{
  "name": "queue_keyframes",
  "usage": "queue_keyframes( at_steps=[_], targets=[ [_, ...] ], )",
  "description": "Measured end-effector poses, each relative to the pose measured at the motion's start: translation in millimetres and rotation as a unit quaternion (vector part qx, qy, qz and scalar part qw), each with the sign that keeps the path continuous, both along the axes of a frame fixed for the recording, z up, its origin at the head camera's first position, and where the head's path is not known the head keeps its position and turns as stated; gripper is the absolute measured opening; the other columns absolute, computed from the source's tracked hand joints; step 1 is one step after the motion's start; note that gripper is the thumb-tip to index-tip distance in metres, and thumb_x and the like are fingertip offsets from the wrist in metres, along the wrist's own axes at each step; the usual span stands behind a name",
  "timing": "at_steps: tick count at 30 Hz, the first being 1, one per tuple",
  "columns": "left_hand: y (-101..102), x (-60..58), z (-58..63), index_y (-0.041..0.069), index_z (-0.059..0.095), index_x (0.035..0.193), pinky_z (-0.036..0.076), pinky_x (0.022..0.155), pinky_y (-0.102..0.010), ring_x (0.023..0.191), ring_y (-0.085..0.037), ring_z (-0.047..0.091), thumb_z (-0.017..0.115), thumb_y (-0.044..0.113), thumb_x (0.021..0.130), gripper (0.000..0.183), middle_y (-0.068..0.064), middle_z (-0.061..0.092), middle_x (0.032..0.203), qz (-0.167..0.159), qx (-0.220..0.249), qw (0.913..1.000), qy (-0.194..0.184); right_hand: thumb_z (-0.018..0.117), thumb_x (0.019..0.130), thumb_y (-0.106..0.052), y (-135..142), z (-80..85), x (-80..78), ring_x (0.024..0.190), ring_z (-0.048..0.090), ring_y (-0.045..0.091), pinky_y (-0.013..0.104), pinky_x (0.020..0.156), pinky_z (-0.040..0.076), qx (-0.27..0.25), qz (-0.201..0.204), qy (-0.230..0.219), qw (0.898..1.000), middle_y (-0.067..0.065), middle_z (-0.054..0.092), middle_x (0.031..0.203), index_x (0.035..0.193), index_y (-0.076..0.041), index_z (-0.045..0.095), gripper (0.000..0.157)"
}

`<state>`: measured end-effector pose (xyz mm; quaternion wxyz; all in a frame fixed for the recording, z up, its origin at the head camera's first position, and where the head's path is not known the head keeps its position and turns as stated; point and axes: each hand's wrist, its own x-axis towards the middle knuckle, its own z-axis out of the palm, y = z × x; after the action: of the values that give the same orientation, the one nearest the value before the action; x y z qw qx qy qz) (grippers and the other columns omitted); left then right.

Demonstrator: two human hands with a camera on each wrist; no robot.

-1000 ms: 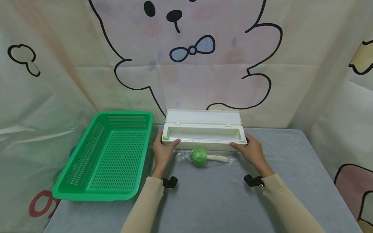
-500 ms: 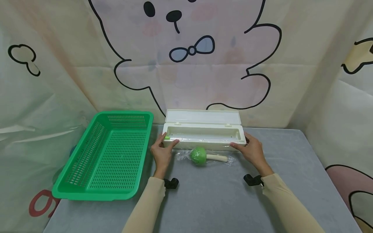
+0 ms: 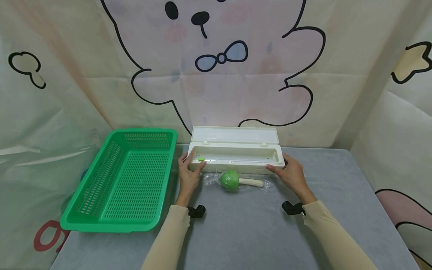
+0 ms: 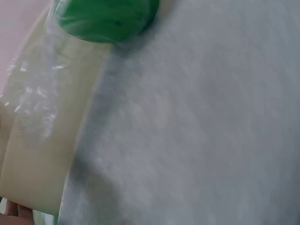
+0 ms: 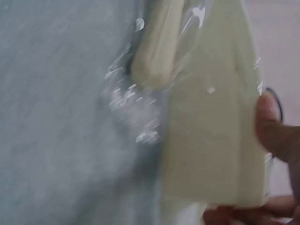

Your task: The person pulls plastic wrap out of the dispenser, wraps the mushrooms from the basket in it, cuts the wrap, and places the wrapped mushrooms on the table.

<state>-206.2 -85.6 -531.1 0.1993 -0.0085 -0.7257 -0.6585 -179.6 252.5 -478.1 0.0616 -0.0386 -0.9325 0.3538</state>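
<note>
A long white cling film dispenser (image 3: 236, 168) lies on the table with its lid (image 3: 236, 135) up and back. My left hand (image 3: 189, 178) holds its left end, thumb at the front and a finger up by the green slide cutter (image 3: 201, 159) on the front edge. My right hand (image 3: 293, 176) grips the right end, thumb on the front top edge and other fingers behind; in the right wrist view, fingers also show under the end. Just in front lies a mushroom-shaped piece with a green cap (image 3: 229, 180) and cream stem (image 3: 251, 182), covered in crinkled clear film (image 5: 145, 112).
A green slotted plastic basket (image 3: 163, 168) stands to the left on the grey cloth-covered table (image 3: 249, 232). A cartoon-printed curtain (image 3: 236, 93) hangs directly behind the dispenser and along both sides.
The green cutter has slid right along the front edge, away from the left end. My left hand's fingers have shifted beside it. My right hand keeps its hold.
</note>
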Motion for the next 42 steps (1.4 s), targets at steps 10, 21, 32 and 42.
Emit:
queue_keyframes(
  at_steps=[10, 21, 32, 42],
  targets=[
    [-3.2, 0.4, 0.9, -0.008, 0.033, 0.153, 0.035, 0.114, -0.051, 0.141, -0.039, 0.040, 0.080, 0.002, 0.087, 0.082, -0.027, 0.040, 0.154, -0.013, 0.005, 0.9996, -0.023, 0.078, 0.088, -0.012, -65.7, 25.7, -2.0, 0.116, 0.056, 0.045, 0.058, 0.098, 0.043, 0.040, 0.085, 0.114, 0.989, 0.027, 0.065, 0.119, 0.124, 0.009, 0.066, 0.044],
    [1.5, 15.4, 32.6, -0.016, 0.032, 0.150, 0.032, 0.112, -0.061, 0.141, -0.048, 0.036, 0.071, -0.009, 0.090, 0.072, -0.035, 0.033, 0.154, -0.026, 0.024, 0.9983, -0.046, 0.069, 0.098, -0.035, -160.2, 34.9, -46.8, 0.101, 0.070, 0.029, 0.045, 0.088, 0.056, -0.004, 0.223, -0.016, 0.975, 0.015, 0.074, 0.111, 0.115, 0.001, 0.075, 0.040],
    [1.0, 18.1, 41.5, -0.011, 0.031, 0.152, 0.030, 0.115, -0.058, 0.145, -0.043, 0.032, 0.069, -0.007, 0.092, 0.072, -0.030, 0.032, 0.157, -0.031, 0.048, 0.9964, -0.063, 0.074, 0.089, -0.054, -191.9, 21.9, -69.1, 0.043, 0.023, 0.006, 0.023, 0.043, 0.023, -0.024, 0.176, -0.081, 0.981, -0.003, 0.042, 0.041, 0.051, -0.009, 0.066, 0.060],
    [0.5, 18.0, 38.8, -0.013, 0.033, 0.151, 0.030, 0.114, -0.060, 0.143, -0.044, 0.034, 0.069, -0.009, 0.090, 0.071, -0.031, 0.033, 0.156, -0.025, 0.058, 0.9966, -0.053, 0.081, 0.082, -0.054, -202.2, 18.4, -69.6, 0.042, 0.019, 0.006, 0.023, 0.040, 0.018, -0.021, 0.135, -0.090, 0.986, -0.008, 0.027, 0.040, 0.039, -0.017, 0.046, 0.068]
  ],
)
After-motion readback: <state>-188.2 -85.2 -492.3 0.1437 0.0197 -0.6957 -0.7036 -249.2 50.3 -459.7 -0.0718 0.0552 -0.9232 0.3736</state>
